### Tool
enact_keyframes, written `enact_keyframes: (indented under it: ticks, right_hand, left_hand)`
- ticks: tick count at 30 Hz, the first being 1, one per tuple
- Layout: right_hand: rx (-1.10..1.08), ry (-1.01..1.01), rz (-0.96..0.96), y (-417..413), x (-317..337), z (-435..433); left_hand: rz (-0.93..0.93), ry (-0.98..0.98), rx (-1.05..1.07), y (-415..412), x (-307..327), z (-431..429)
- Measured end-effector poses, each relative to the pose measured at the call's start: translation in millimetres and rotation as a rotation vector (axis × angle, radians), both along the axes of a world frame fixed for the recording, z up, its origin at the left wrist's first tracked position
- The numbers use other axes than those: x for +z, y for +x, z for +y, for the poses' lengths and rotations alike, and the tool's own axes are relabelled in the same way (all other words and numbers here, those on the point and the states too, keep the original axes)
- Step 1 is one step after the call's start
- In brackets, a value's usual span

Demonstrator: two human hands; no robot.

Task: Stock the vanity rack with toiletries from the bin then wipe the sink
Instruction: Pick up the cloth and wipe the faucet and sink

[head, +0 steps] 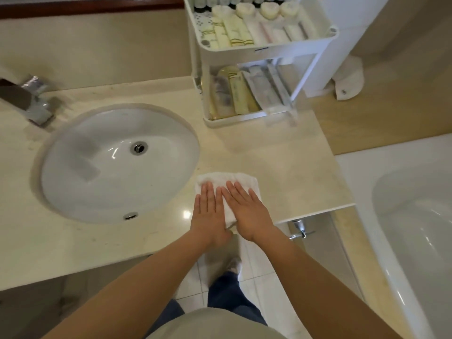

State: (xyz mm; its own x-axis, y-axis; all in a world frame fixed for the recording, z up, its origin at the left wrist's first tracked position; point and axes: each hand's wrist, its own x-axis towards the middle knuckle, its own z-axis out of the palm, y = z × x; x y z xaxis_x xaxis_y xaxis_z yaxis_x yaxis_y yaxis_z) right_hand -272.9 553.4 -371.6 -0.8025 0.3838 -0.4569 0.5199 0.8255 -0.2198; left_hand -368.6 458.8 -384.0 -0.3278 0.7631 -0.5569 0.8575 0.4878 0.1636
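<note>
The cloth [228, 178] lies mid-frame on the tabletop [281, 162], just right of the sink [117, 165]. The left hand [209, 211] and right hand [247, 211] press it flat, fingers [208, 192] straight, gripping nothing. For a good wipe, one hand should probably gather the cloth and sweep the bowl from rim to drain.

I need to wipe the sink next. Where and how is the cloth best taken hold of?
Take the cloth by its far edge, from above. It lies flat on the counter, so nothing offers a way under, and that edge is bare beyond the left hand and right hand, which lie flat on its near part. Pinching there should lift it.
</note>
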Motion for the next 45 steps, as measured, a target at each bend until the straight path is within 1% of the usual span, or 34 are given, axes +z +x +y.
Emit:
enact_keyframes:
  ticks: [10,20,24,29,34,37,40,42,45]
  right_hand:
    - [-0.101,0.036,0.008,66.7,-6.5,107.0]
    - [-0.164,0.033,-0.046,110.6,-8.2,168.5]
    - [-0.156,0.061,-0.071,115.5,-8.5,179.4]
    - [-0.14,0.078,-0.108,116.2,-2.6,184.0]
    - [-0.222,0.033,-0.175,110.3,6.5,171.9]
    - [-0.27,0.018,-0.169,108.9,10.7,159.3]
    - [-0.287,0.076,-0.111,116.2,11.3,145.0]
    - [-0.307,0.131,-0.093,121.6,11.5,139.8]
    - [-0.312,0.18,-0.152,121.0,17.9,142.9]
  left_hand:
    - [-0.019,0.004,-0.083,57.8,1.0,114.9]
    - [-0.007,0.004,-0.135,99.1,1.8,178.8]
    - [-0.019,0.013,-0.128,105.8,1.5,189.3]
    - [-0.128,0.086,-0.145,96.7,4.5,186.7]
    - [-0.175,0.118,-0.194,79.3,11.4,177.0]
    - [-0.176,0.146,-0.195,74.4,15.0,167.7]
    - [-0.164,0.177,-0.167,74.2,18.3,156.4]
    - [-0.191,0.166,-0.141,75.8,20.1,153.0]
    - [-0.245,0.134,-0.143,80.5,21.7,156.1]
